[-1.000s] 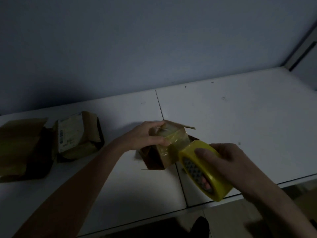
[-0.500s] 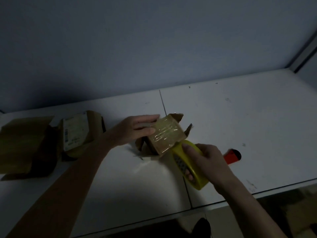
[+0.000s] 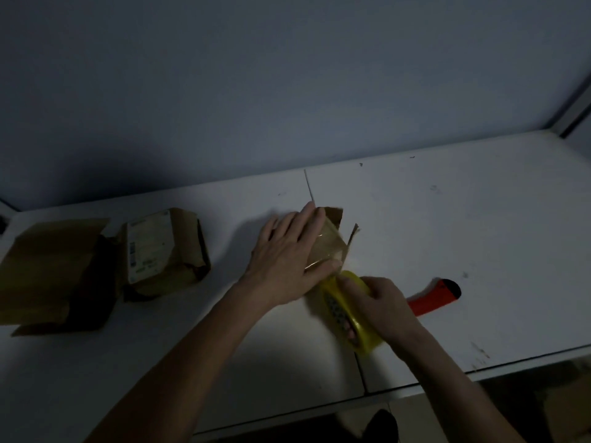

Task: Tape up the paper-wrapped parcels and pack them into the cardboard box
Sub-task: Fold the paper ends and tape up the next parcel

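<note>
1. Head view, work surface: we log a white table (image 3: 447,225) made of two panels, with a seam running from the far edge toward us. A plain grey-blue wall stands behind it. The lighting is dim.

2. Head view, parcel in work: we record a brown paper-wrapped parcel (image 3: 331,247) lying on the table just beside the seam, near the middle. Its top shows a glossy layer of clear tape, and loose paper flaps stick out at its far right corner.

3. Head view, left hand (image 3: 287,257): we find it laid flat across the parcel, fingers straight and close together, pressing down on the taped top. The thumb reaches toward the tape roll.

4. Head view, right hand (image 3: 380,310): we note its fingers curled around a yellow tape roll (image 3: 348,314), gripping it at the parcel's near edge. The roll touches the parcel there.

5. Head view, stock at left: we list a second parcel (image 3: 160,254) bearing a pale printed label, well apart from the hands. Just beside it at the far left stands an open cardboard box (image 3: 48,270); we cannot tell what is inside.

6. Head view, sundries: we enter a red and black object (image 3: 438,295) on the table behind the right hand, its kind unclear.
</note>
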